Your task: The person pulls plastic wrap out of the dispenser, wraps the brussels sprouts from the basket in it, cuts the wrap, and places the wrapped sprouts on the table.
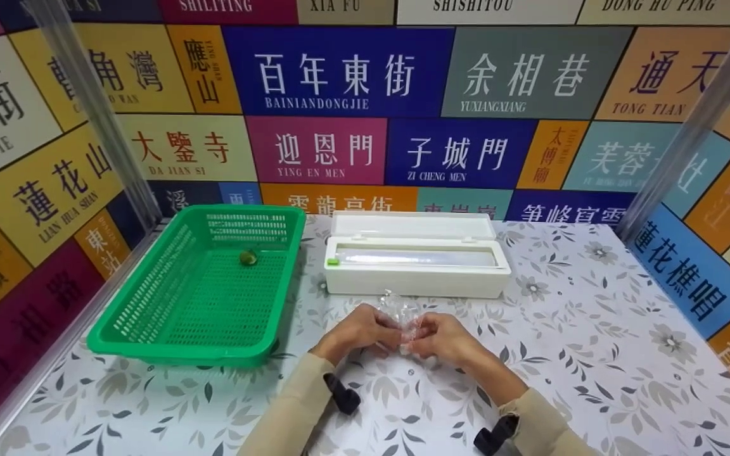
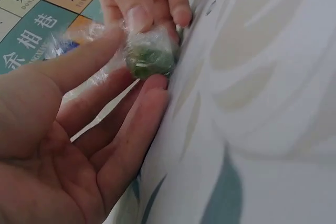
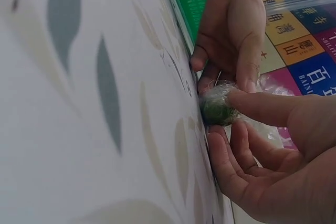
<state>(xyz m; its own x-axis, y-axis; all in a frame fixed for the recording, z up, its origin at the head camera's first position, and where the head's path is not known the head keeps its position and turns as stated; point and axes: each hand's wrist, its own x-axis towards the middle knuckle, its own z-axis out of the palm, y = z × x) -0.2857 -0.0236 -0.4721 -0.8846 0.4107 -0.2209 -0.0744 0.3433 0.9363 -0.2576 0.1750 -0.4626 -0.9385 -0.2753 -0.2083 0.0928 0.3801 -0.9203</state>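
A small round green thing in clear plastic film (image 2: 149, 59) is between the two hands, close over the tabletop. The left hand (image 1: 365, 328) pinches the film from one side, thumb above and fingers curled below. From the other side, the right hand (image 1: 446, 339) holds the wrapped thing between thumb and fingertips, as the right wrist view shows. Loose crumpled film (image 1: 397, 310) sticks up beyond the fingers. What the green thing is cannot be told through the film.
On the left stands a green perforated basket (image 1: 197, 351) with one small round greenish-brown thing (image 1: 248, 258) inside. Just beyond the hands is a white film dispenser box (image 1: 416, 282), lid raised, film roll and a green slider showing. Printed panels wall off the patterned tabletop (image 1: 568, 361).
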